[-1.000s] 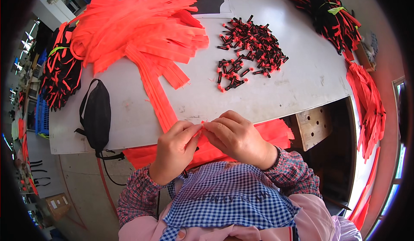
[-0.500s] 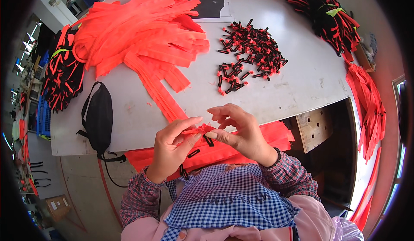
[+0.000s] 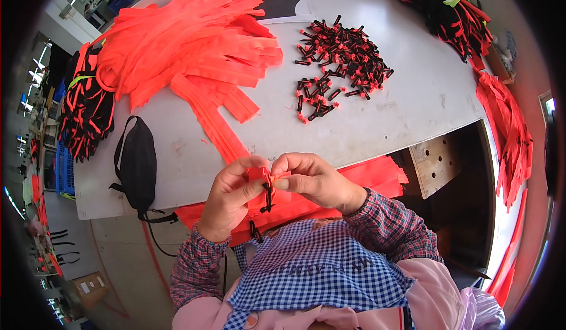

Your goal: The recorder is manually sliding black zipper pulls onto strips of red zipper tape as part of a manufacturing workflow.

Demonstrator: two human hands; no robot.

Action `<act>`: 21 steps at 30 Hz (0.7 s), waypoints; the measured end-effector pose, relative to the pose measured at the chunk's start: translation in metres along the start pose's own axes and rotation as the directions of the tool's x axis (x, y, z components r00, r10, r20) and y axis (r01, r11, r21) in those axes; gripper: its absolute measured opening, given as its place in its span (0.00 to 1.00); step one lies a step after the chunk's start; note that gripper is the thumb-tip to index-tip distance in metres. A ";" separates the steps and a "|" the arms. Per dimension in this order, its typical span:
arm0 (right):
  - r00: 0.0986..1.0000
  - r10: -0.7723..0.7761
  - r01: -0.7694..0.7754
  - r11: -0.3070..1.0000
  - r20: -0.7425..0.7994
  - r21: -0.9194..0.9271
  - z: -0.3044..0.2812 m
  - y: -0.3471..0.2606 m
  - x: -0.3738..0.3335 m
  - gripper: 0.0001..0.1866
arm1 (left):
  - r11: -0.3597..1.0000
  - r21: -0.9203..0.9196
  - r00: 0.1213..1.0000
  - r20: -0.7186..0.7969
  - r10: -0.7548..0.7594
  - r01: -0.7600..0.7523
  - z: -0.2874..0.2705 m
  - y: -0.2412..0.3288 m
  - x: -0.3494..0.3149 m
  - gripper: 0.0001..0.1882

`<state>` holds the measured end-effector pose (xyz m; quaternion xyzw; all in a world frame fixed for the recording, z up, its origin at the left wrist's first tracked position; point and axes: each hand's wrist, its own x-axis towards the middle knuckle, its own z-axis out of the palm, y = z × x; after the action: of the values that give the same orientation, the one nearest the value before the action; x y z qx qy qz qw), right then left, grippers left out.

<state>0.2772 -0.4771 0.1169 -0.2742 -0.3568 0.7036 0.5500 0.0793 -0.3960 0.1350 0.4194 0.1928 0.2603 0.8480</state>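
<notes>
Just past the table's front edge, my hands meet over a coral-red fabric strip [image 3: 257,199]. My left hand [image 3: 227,197] pinches the strip's end between thumb and fingers. Close beside it, my right hand [image 3: 321,182] is closed in a pinch at the same end, next to a thin black tab [image 3: 269,200] that hangs down from it. Fingertips hide the exact joint between tab and strip. Under both hands, more coral-red strips [image 3: 368,179] lie across my lap, with small black tabs among them.
On the white table [image 3: 306,144] lie a big heap of coral-red strips [image 3: 188,41], a pile of small black-and-red pieces [image 3: 348,58] and a black pouch [image 3: 139,168]. Black-and-red bundles [image 3: 88,109] flank them. At right, strips hang [image 3: 507,138] near a holed wooden board [image 3: 435,162].
My right hand has come in left and closed its spread fingers beside my left hand. The strip's end is now upright between them, its black tab hanging down.
</notes>
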 end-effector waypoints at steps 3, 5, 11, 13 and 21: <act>1.000 0.013 -0.014 0.998 0.025 0.065 -0.001 0.001 0.002 0.05 | 1.000 -0.017 0.999 0.024 -0.021 0.022 0.002 0.001 0.001 0.16; 0.999 0.054 -0.054 0.993 -0.003 0.103 -0.001 0.001 0.001 0.05 | 0.999 0.028 0.999 0.029 -0.035 0.034 0.003 0.001 0.001 0.15; 0.990 0.058 -0.049 0.996 -0.128 0.069 0.007 0.003 -0.005 0.05 | 0.919 0.393 0.995 0.102 -0.012 -0.029 0.002 0.014 0.004 0.14; 0.990 0.039 -0.031 0.998 -0.138 0.061 0.010 0.005 -0.006 0.05 | 0.857 0.511 0.992 0.125 0.004 -0.068 0.002 0.017 0.005 0.13; 0.989 0.027 -0.027 1.000 -0.145 0.005 0.010 0.000 -0.009 0.05 | 0.907 0.416 0.988 0.155 0.001 -0.067 -0.001 0.017 0.005 0.11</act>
<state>0.2715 -0.4881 0.1229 -0.3284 -0.3110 0.6898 0.5653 0.0780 -0.3838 0.1478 0.6136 0.1719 0.1950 0.7456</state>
